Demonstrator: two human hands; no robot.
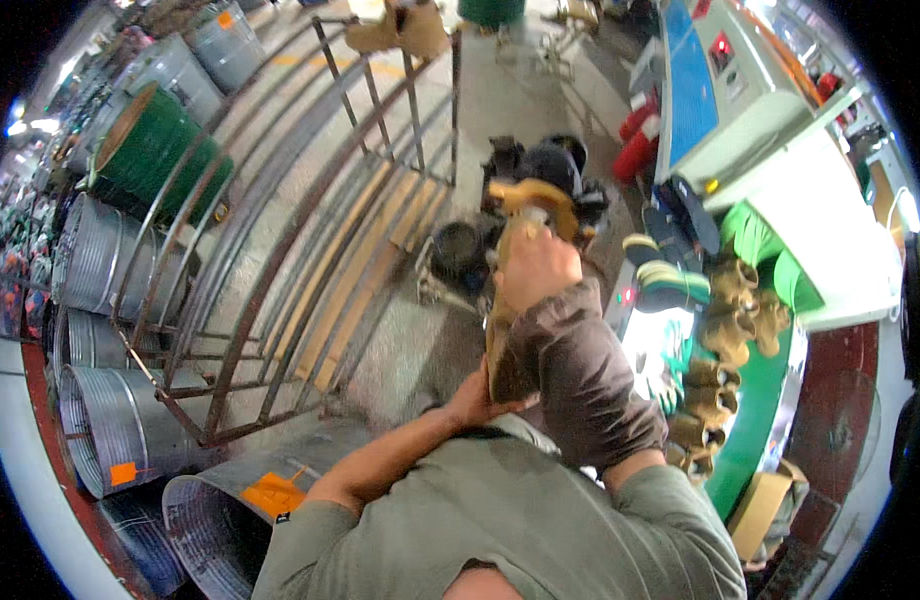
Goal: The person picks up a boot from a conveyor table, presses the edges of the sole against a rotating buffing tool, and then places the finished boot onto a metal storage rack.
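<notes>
Tan boot point(499, 345) between both hands, partly hidden by brown sleeve point(590, 365). Right hand point(540, 268) clamped round far end; left hand point(480, 400) at near end, fingers obscured, can't tell grip. Nearest drum point(305, 455): contents unclear.

Right hand point(542, 266) forward, left hand point(477, 399) closer in, left elbow point(348, 482) bent — 2 bare hands

Interior generally bright. Lamps point(45, 126) glare at the left rim; a white light point(909, 210) shines at right. Glare washes out detail beside the green bench point(752, 430). Black machinery point(552, 165) sits in shadow. Rack point(248, 318) bars bend; corners vignette to black.
</notes>
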